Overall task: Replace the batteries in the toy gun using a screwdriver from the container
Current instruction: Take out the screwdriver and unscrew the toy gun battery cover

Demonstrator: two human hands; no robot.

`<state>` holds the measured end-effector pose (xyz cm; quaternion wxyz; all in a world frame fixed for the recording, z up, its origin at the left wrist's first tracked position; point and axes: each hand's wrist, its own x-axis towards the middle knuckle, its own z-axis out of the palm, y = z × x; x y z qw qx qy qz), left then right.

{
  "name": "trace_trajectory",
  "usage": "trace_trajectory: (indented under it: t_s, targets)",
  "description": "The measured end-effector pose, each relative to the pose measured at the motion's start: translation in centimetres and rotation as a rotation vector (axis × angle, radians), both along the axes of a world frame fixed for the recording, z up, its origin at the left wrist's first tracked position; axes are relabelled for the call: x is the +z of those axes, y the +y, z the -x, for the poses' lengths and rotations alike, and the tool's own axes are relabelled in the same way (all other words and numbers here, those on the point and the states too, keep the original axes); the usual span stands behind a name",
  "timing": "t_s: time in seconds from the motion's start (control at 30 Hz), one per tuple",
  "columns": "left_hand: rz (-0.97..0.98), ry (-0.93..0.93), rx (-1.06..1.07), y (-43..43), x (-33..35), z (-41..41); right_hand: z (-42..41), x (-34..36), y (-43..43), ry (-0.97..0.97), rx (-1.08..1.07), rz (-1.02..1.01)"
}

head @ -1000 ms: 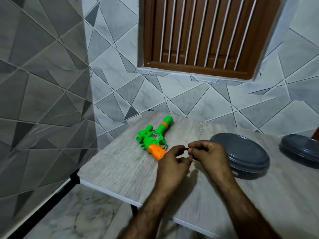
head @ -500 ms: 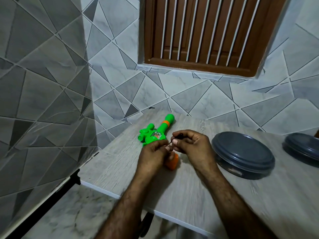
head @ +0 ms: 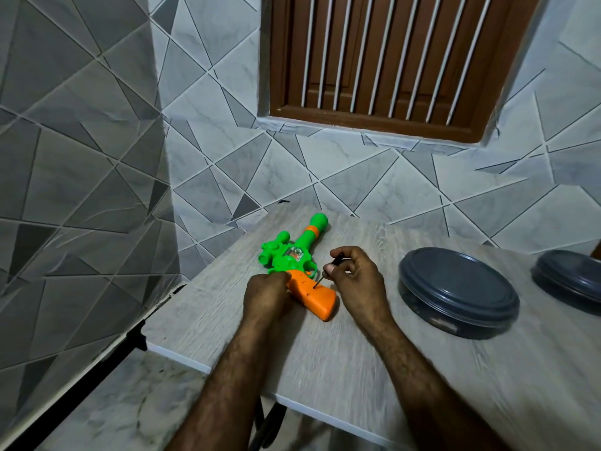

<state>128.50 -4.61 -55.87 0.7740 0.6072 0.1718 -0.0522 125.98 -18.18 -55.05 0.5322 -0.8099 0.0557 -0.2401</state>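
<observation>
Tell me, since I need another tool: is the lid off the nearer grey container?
No, the lid sits flat on the nearer grey container, covering it.

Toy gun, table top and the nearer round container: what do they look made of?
Toy gun: moulded plastic, by its saturated green and orange colour and soft sheen. Table top: probably laminate board, matt, with printed pale wood grain and a plain white edge. Nearer round container: likely plastic, its dark grey lid smooth with a ringed rim.

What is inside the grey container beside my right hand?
The container is closed by its grey lid. Only dim dark shapes show through its side wall; the contents are covered and cannot be identified.
</observation>
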Motion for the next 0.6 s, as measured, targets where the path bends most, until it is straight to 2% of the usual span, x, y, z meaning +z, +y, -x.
trace_trajectory:
  t_s: [0.17, 0.4, 0.6]
  targets:
    - [0.185, 0.091, -0.064, 0.1, 1.0, -0.3, -0.4, -0.4, -0.5, 0.005, 0.029, -0.119]
    - [0.114, 0.057, -0.126, -1.5, 2.3, -0.9, -0.2, -0.1, -1.0, 0.016, 0.066, -0.312]
    - [0.168, 0.029, -0.175, -3.5, 2.7, -0.7, 0.4, -0.1, -1.7, 0.024, 0.091, -0.367]
